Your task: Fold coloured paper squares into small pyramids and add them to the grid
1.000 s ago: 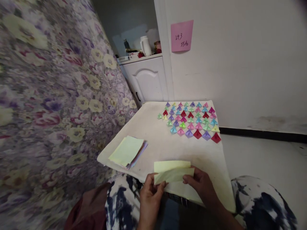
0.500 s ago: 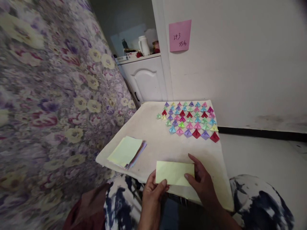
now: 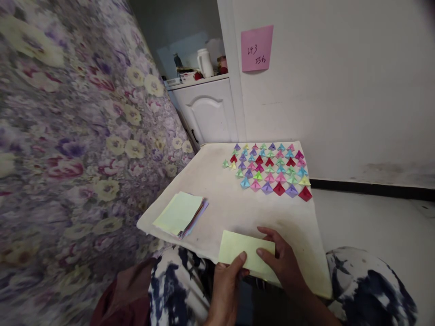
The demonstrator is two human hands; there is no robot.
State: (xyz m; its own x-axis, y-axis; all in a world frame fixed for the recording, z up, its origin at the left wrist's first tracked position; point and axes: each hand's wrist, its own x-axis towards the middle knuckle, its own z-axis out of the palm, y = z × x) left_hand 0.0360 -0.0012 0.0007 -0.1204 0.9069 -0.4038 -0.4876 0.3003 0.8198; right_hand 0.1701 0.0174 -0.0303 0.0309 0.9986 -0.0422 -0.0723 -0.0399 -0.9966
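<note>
Yellow paper (image 3: 238, 243) newly aslant between the fingers (image 3: 239, 261)

Left hand (image 3: 227, 281) pinches, thumb (image 3: 239, 260) uppermost; right hand (image 3: 284, 259) curves, fingers (image 3: 269, 232) partly spread.

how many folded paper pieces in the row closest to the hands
6, left to right on the cream tabletop: light blue piece, pink piece, purple piece, red piece, second purple piece, and second red piece at the right end. None looks hidden.
</note>
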